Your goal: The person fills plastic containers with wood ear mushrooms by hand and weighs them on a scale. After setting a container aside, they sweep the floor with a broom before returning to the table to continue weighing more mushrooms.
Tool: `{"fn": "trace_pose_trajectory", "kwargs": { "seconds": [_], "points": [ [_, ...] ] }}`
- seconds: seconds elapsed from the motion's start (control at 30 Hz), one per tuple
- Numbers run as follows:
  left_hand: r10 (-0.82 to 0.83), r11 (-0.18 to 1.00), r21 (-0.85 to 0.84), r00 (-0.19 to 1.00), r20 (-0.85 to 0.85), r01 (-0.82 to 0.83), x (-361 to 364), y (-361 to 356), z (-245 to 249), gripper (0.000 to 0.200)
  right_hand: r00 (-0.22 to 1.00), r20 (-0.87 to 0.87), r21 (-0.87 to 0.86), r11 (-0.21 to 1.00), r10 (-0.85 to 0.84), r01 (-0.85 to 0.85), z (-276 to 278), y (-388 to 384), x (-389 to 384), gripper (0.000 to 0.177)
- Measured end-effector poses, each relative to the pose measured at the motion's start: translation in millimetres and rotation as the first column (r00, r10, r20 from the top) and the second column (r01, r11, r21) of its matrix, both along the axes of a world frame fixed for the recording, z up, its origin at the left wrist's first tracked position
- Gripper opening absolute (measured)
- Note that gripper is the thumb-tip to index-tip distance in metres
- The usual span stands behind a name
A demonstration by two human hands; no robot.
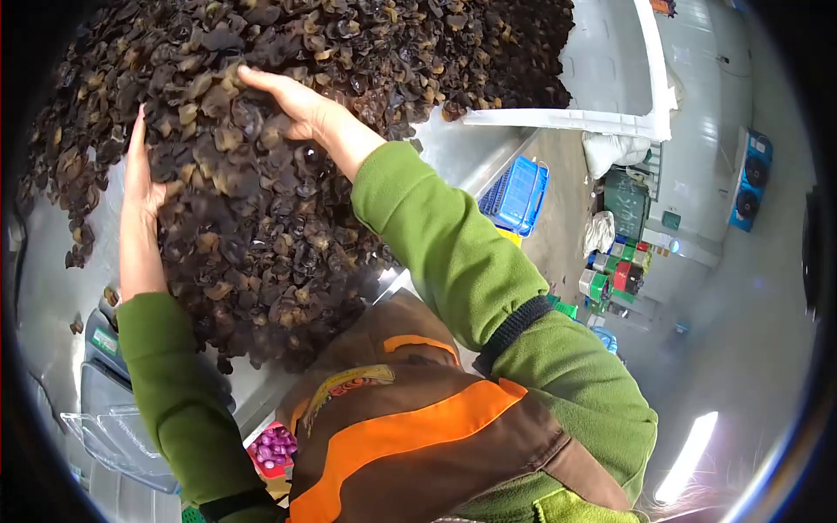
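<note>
A large heap of dark brown, wrinkled pieces that look like wood ear fungus [261, 235] covers much of a metal table [65, 305]. My left hand [139, 179] is at the left side of the heap, fingers stretched and pointing up the view, palm against the pieces. Across from it, my right hand [292, 105] reaches into the heap with its fingers extended and the thumb apart. Loose pieces lie between the two hands, and neither hand is closed round any. Some fingers of both hands are hidden by the pieces or by the hands themselves.
A white frame [567, 122] borders the heap at the upper right. Beyond the table edge stand a blue crate [525, 196] and several stacked boxes. Clear plastic containers [113, 440] and a grey scale-like device [105, 344] are at the lower left, near a red container [270, 449] of purple onions.
</note>
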State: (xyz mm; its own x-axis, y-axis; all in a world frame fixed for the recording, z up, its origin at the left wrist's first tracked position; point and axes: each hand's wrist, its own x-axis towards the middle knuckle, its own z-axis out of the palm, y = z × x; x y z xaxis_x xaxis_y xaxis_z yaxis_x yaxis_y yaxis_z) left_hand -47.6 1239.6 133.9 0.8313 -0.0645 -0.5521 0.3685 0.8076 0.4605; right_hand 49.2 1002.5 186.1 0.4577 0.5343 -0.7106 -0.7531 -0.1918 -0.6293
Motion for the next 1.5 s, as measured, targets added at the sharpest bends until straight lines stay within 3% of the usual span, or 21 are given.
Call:
{"fn": "trace_pose_trajectory", "kwargs": {
  "seconds": [0.03,0.07,0.13,0.17,0.2,0.27,0.33,0.4,0.47,0.57,0.6,0.67,0.73,0.83,0.93,1.0,1.07,1.2,1.33,1.37,1.5],
  "points": [
    [0.051,0.994,0.099,0.998,-0.024,-0.048,-9,-11,16,0.062,1.0,-0.021,0.1,0.995,-0.01,0.012,-6,0,-6,0.082],
    [0.049,0.994,0.097,0.998,-0.025,-0.046,-19,-16,27,0.062,0.992,-0.008,0.048,0.991,0.128,-0.127,-7,-10,-9,0.101],
    [-0.007,0.984,0.177,0.991,-0.132,0.03,-35,-20,42,0.062,0.993,0.026,0.029,0.993,0.118,-0.118,3,-13,-31,0.077],
    [-0.125,0.987,0.079,0.978,-0.166,0.139,-44,-12,27,0.065,0.964,0.167,-0.209,0.963,0.206,-0.169,18,-17,-47,0.074],
    [-0.14,0.971,0.164,0.971,-0.195,0.173,-54,-15,31,0.067,0.927,0.276,0.07,0.956,0.255,-0.284,16,-24,-56,0.079],
    [-0.275,0.809,0.53,0.961,-0.043,0.255,-73,-17,33,0.063,0.776,0.556,-0.04,0.942,0.298,-0.333,30,-38,-86,0.084],
    [-0.461,0.701,0.648,0.883,0.09,0.3,-83,-26,50,0.055,0.599,0.746,-0.122,0.944,0.29,-0.305,45,-48,-119,0.089],
    [-0.482,0.609,0.759,0.867,0.124,0.23,-96,-41,70,0.051,0.467,0.844,-0.158,0.955,0.262,-0.251,53,-56,-144,0.092],
    [-0.543,0.431,0.893,0.827,0.145,0.126,-112,-54,86,0.052,0.223,0.925,-0.251,0.936,0.308,-0.248,56,-68,-157,0.087],
    [-0.613,0.251,0.967,0.768,0.188,-0.036,-136,-74,103,0.052,0.09,0.897,-0.399,0.879,0.433,-0.261,64,-90,-172,0.069],
    [-0.665,0.109,0.99,0.733,0.143,-0.094,-143,-79,112,0.053,0.049,0.883,-0.438,0.855,0.468,-0.278,65,-97,-175,0.062],
    [-0.676,0.011,0.988,0.727,0.122,-0.155,-162,-85,116,0.053,0.047,0.874,-0.453,0.847,0.483,-0.278,63,-110,-177,0.048],
    [-0.671,-0.007,0.986,0.732,0.119,-0.167,-180,-85,113,0.049,0.034,0.874,-0.47,0.86,0.485,-0.201,54,-124,-177,0.033],
    [-0.554,-0.161,0.958,0.825,0.112,-0.238,-207,-77,100,0.043,0.151,0.89,-0.422,0.903,0.429,-0.077,56,-144,-173,0.024],
    [-0.421,-0.118,0.945,0.878,0.23,-0.304,-221,-74,87,0.043,0.264,0.879,-0.422,0.905,0.396,0.048,53,-156,-174,0.026],
    [-0.385,-0.124,0.947,0.894,0.228,-0.296,-227,-74,84,0.041,0.242,0.882,-0.436,0.895,0.405,0.091,51,-159,-176,0.025],
    [-0.255,-0.112,0.945,0.928,0.272,-0.308,-230,-76,81,0.038,0.362,0.852,-0.449,0.883,0.378,0.135,50,-159,-179,0.023],
    [-0.135,-0.116,0.953,0.955,0.263,-0.279,-229,-79,79,0.034,0.357,0.853,-0.47,0.857,0.38,0.21,34,-167,-176,0.022],
    [-0.099,-0.136,0.956,0.964,0.248,-0.26,-225,-81,82,0.033,0.394,0.803,-0.556,0.802,0.447,0.221,48,-175,-164,0.045],
    [-0.103,-0.16,0.952,0.964,0.246,-0.261,-225,-81,82,0.031,0.482,0.762,-0.588,0.773,0.432,0.236,51,-180,-158,0.055],
    [-0.131,-0.176,0.949,0.962,0.241,-0.262,-222,-80,80,0.03,0.435,0.858,-0.493,0.679,0.274,0.544,16,-223,-115,0.044]
  ]
}}
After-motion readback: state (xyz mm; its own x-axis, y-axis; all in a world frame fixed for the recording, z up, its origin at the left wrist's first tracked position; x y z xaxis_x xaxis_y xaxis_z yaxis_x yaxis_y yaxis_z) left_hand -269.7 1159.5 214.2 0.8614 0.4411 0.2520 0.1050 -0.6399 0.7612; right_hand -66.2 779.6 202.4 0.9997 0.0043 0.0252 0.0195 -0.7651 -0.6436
